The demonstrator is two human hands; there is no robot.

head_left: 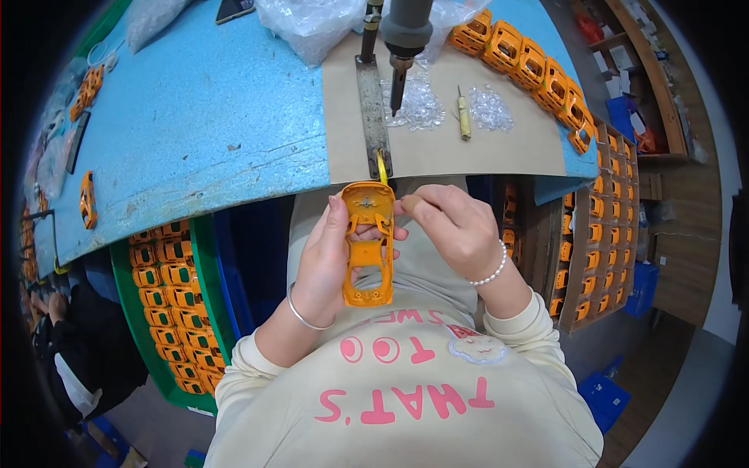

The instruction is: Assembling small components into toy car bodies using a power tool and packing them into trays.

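An orange toy car body shell is held upright in front of my chest, its hollow inner side facing me. My left hand grips it along the left side, with fingertips showing through its window openings. Beside the shell's upper right edge is my right hand, thumb and forefinger pinched together. Whatever sits in that pinch is too small to make out. Just beyond the shell, a metal bar with a yellow piece at its near end reaches the table edge. A dark pointed machine head hangs above the table.
On brown paper lie two piles of clear plastic parts and a yellow-handled tool. Orange shells line the table's right. A green crate and a divided cardboard box hold more. Another person's hand shows far left.
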